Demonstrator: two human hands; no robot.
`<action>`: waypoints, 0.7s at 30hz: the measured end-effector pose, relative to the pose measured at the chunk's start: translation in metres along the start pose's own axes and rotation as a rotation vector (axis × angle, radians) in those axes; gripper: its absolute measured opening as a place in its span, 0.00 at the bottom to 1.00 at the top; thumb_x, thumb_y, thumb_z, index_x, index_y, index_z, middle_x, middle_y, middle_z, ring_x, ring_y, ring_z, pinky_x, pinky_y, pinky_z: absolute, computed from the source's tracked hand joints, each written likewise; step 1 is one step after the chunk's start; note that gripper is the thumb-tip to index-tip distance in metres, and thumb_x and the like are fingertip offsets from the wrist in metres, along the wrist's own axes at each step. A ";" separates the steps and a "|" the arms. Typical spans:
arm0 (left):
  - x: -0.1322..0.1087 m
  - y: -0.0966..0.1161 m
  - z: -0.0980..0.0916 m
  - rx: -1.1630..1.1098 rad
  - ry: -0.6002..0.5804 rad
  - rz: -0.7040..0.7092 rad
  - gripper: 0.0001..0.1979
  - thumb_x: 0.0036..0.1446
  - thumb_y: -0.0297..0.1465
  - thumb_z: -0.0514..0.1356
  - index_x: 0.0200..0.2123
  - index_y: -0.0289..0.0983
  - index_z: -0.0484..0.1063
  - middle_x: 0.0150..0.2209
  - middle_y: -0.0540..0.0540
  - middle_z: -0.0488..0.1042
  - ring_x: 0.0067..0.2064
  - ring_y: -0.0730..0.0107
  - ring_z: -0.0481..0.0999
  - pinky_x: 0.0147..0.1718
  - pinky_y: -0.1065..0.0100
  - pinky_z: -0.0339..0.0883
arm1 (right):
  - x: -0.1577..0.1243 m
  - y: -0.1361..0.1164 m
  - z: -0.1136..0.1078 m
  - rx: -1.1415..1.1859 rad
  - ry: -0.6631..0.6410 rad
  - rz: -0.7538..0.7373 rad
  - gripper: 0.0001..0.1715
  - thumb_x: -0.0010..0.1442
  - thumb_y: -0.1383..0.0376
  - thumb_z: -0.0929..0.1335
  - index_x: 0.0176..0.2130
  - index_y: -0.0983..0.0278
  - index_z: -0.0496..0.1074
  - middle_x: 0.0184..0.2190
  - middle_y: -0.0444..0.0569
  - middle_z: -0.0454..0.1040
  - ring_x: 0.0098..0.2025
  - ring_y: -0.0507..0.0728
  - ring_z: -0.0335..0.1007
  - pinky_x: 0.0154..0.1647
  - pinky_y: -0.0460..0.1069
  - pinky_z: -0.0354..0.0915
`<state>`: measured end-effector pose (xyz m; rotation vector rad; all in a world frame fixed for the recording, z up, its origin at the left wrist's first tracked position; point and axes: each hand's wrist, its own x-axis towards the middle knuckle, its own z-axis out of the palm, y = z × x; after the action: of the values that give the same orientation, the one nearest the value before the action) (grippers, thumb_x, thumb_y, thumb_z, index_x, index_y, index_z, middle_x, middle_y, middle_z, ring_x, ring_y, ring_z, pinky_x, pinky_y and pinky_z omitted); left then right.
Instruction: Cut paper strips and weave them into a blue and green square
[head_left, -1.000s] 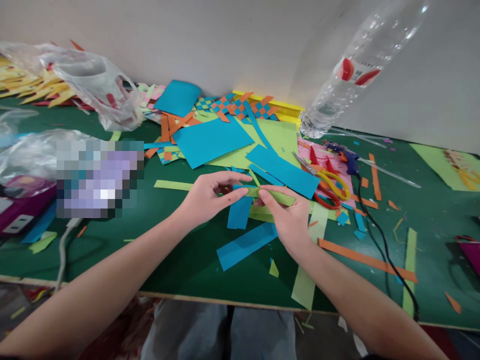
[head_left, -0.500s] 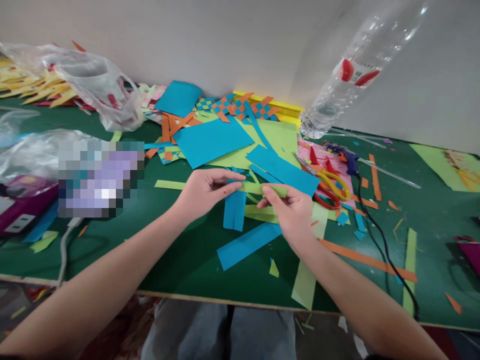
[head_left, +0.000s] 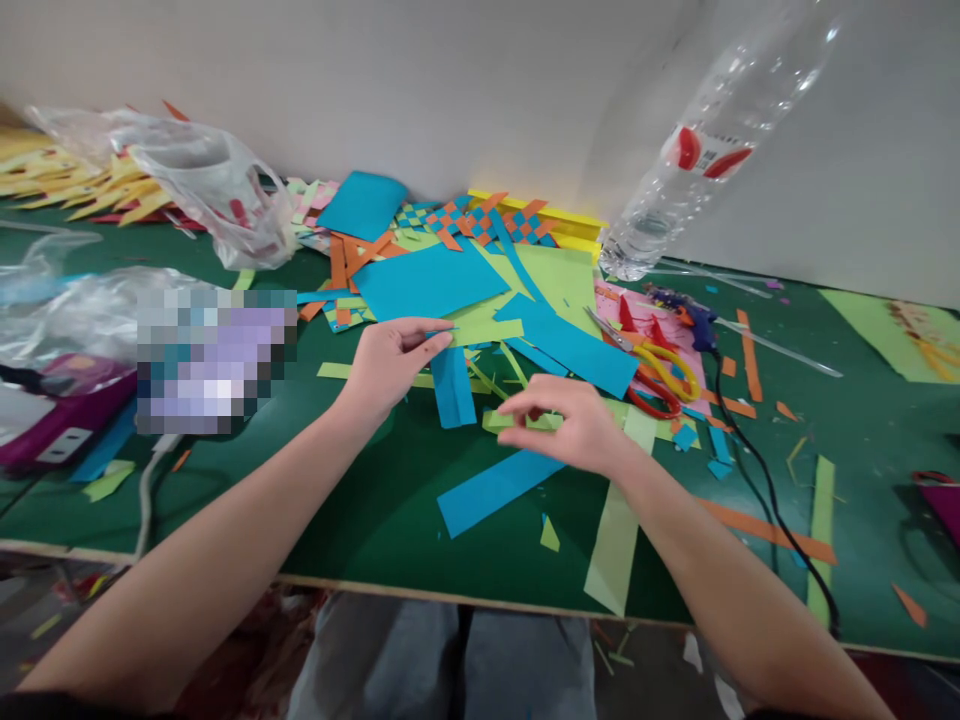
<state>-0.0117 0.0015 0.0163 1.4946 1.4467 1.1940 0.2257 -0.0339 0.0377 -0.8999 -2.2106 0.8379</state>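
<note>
My left hand (head_left: pixel 390 362) pinches a blue paper strip (head_left: pixel 452 388) that hangs down from its fingers, together with a light green strip (head_left: pixel 487 330) that sticks out to the right. My right hand (head_left: pixel 571 425) is lower and to the right, palm down. Its fingers curl in a pinch on another green strip (head_left: pixel 501 421) lying on the green table (head_left: pixel 375 520). A loose blue strip (head_left: pixel 491 492) lies just below my right hand.
Blue sheets (head_left: pixel 427 282) and woven blue-orange mats (head_left: pixel 480 215) are heaped behind the hands. Scissors (head_left: pixel 664 368), a glue gun (head_left: pixel 696 322) with a black cable (head_left: pixel 757 470) and a clear bottle (head_left: pixel 705 150) are on the right. A plastic bag (head_left: pixel 214 195) sits at the left.
My right hand has let go of the green strip both hands held and dropped to a green strip on the table. My left hand has lifted back with the blue strip.
</note>
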 end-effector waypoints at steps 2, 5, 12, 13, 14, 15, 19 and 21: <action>0.001 -0.001 0.000 0.009 0.005 0.009 0.17 0.52 0.42 0.65 0.41 0.38 0.80 0.29 0.47 0.79 0.28 0.72 0.72 0.25 0.72 0.62 | 0.000 -0.004 -0.002 -0.158 -0.261 -0.141 0.16 0.53 0.51 0.73 0.34 0.60 0.78 0.29 0.46 0.75 0.37 0.56 0.66 0.41 0.52 0.60; 0.001 -0.001 0.001 0.013 0.006 0.008 0.17 0.52 0.42 0.65 0.41 0.38 0.80 0.29 0.47 0.78 0.28 0.72 0.71 0.24 0.72 0.61 | 0.000 -0.007 -0.003 -0.318 -0.467 -0.177 0.21 0.52 0.47 0.72 0.37 0.59 0.78 0.36 0.48 0.74 0.42 0.58 0.62 0.43 0.54 0.55; 0.002 -0.002 0.002 0.010 0.037 0.002 0.15 0.51 0.41 0.66 0.39 0.39 0.80 0.27 0.47 0.78 0.27 0.71 0.72 0.24 0.71 0.64 | -0.001 0.005 0.000 -0.504 -0.373 -0.256 0.19 0.61 0.51 0.67 0.45 0.59 0.76 0.44 0.49 0.75 0.50 0.59 0.63 0.55 0.58 0.50; 0.003 -0.002 0.002 -0.010 0.051 -0.003 0.14 0.50 0.40 0.66 0.39 0.39 0.80 0.28 0.48 0.78 0.28 0.71 0.72 0.25 0.71 0.65 | -0.001 0.007 0.001 -0.538 -0.354 -0.269 0.19 0.62 0.51 0.66 0.45 0.60 0.75 0.44 0.49 0.75 0.50 0.59 0.64 0.57 0.59 0.49; 0.004 -0.002 0.001 -0.036 0.071 -0.010 0.14 0.50 0.40 0.67 0.39 0.40 0.80 0.28 0.48 0.78 0.28 0.71 0.72 0.25 0.71 0.66 | -0.001 0.009 0.002 -0.573 -0.332 -0.276 0.18 0.63 0.53 0.66 0.46 0.60 0.75 0.44 0.49 0.76 0.51 0.59 0.64 0.59 0.60 0.48; 0.005 -0.003 0.000 -0.067 0.099 -0.015 0.13 0.50 0.39 0.67 0.38 0.40 0.81 0.28 0.48 0.78 0.28 0.71 0.73 0.25 0.71 0.67 | -0.001 0.009 0.002 -0.607 -0.305 -0.279 0.18 0.64 0.53 0.65 0.46 0.60 0.75 0.44 0.49 0.76 0.52 0.59 0.65 0.61 0.61 0.46; 0.010 -0.002 -0.005 -0.205 0.271 0.011 0.12 0.49 0.38 0.67 0.38 0.42 0.80 0.30 0.48 0.77 0.29 0.73 0.74 0.27 0.72 0.69 | 0.000 0.009 0.002 -0.646 -0.095 -0.272 0.18 0.63 0.52 0.65 0.44 0.61 0.75 0.43 0.48 0.78 0.53 0.60 0.66 0.63 0.63 0.44; 0.012 -0.001 -0.006 -0.262 0.331 0.024 0.12 0.50 0.38 0.67 0.38 0.42 0.80 0.32 0.48 0.78 0.30 0.75 0.74 0.27 0.74 0.69 | 0.002 0.010 0.001 -0.620 0.085 -0.231 0.14 0.64 0.54 0.65 0.39 0.60 0.75 0.39 0.45 0.79 0.48 0.57 0.70 0.62 0.60 0.48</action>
<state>-0.0187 0.0127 0.0194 1.1781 1.4160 1.6353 0.2282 -0.0271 0.0304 -0.9000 -2.4737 -0.0087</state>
